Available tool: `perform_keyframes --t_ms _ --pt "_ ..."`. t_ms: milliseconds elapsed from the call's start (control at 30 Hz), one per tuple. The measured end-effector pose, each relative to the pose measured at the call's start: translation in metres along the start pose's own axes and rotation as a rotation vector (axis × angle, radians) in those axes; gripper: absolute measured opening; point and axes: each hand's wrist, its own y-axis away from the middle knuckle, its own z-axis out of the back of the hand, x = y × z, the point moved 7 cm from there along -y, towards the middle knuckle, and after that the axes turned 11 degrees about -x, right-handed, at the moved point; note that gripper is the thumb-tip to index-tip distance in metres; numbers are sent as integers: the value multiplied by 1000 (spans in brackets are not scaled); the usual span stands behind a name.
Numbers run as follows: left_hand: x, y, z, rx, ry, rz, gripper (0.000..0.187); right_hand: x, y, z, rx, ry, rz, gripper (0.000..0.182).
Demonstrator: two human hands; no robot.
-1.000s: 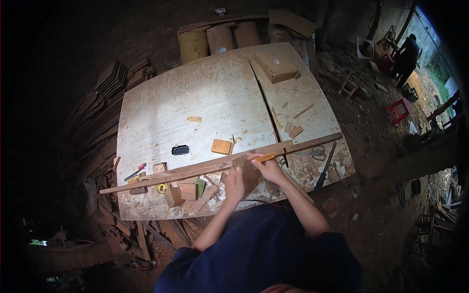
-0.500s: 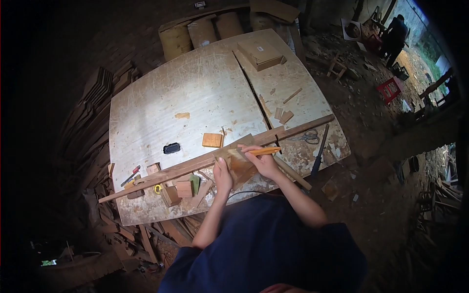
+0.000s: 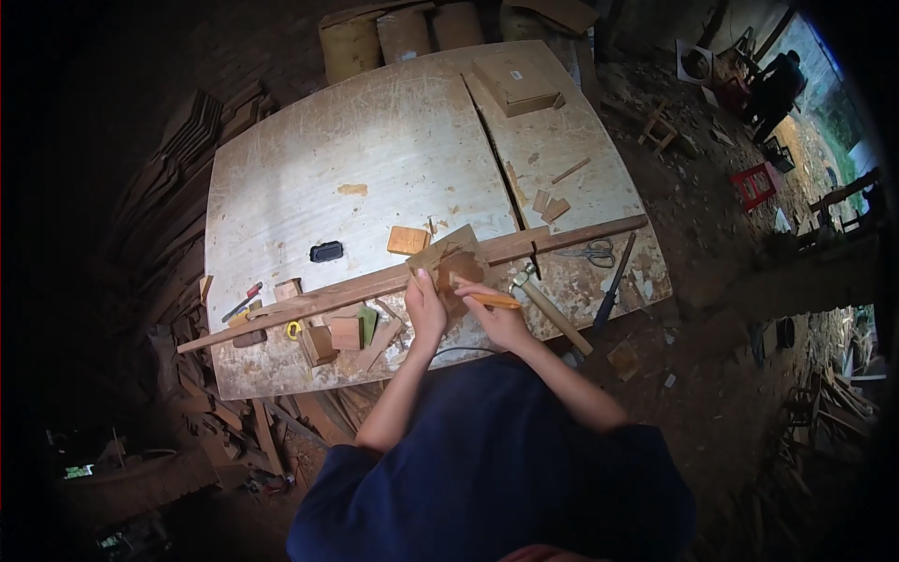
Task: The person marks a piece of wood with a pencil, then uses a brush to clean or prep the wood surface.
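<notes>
In the head view, my left hand [image 3: 427,309] grips the left edge of a flat tan sheet [image 3: 431,258] with a darker brown patch, tilted over the long wooden strip. My right hand [image 3: 494,315] is closed around an orange pencil-like tool [image 3: 496,301], its fingertips over the sheet's right side; the tool's exact kind does not show. Just beyond the sheet sits an orange-brown wooden block [image 3: 408,241]. To the right of my right hand lies a hammer [image 3: 554,311] with a pale wooden handle.
A long wooden strip [image 3: 318,298] crosses the worn table [image 3: 300,178]. Scissors [image 3: 596,252] and a black-handled tool [image 3: 611,286] lie at the right. Small wood blocks [image 3: 346,332], a yellow tape measure [image 3: 293,330] and a black tray-like item [image 3: 327,251] are leftward. A person [image 3: 777,89] is in the far background.
The sheet has tilted so more of its face shows. My right hand has shifted slightly down and left with the orange tool, uncovering the hammer's head. The whole view has shifted a little.
</notes>
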Motion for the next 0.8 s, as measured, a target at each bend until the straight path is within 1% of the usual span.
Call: perform_keyframes --t_ms 33,67,133,200,233,267,333,367,433,467,500,533,600,667,700,800 --pt "3 -3 0 0 26 42 47 20 9 -11 97 -20 -31 21" --pt "5 -8 1 5 51 75 47 43 10 -13 149 -12 56 20" --pt "0 -14 1 -27 9 11 47 18 -4 0 145 -118 -12 20" --pt "-10 -16 -1 -64 -44 -28 47 -30 -23 31 -105 -9 -12 20" --pt "-6 -18 -3 -54 -27 -34 47 -31 -29 42 -217 123 -3 19" --pt "-2 -18 -5 -59 -44 -34 48 -31 -22 37 -163 135 4 18" --pt "3 -20 -12 -72 -75 -39 49 5 -7 15 -54 158 24 17" --pt "8 -21 -11 -81 -32 1 49 32 2 3 -23 122 159 16" --pt "14 -27 -11 -95 52 71 50 25 -2 10 -3 97 180 17" --pt "13 -27 -9 -109 34 54 49 17 -8 17 6 85 191 18" --pt "8 -27 -8 -122 17 35 49 -7 -20 32 -115 105 182 17" --pt "2 -27 -8 -134 2 14 48 -19 -30 47 -212 209 141 18" --pt "-5 -22 -10 -128 6 -7 47 -41 -33 51 -275 176 43 19" --pt "-5 -21 -13 -122 36 -8 46 9 -17 23 -140 209 84 20" --pt "-3 -21 -11 -112 60 5 46 21 -10 12 -44 186 200 20" --pt "-5 -23 -7 -74 51 -16 44 -1 -28 34 -32 129 41 18"
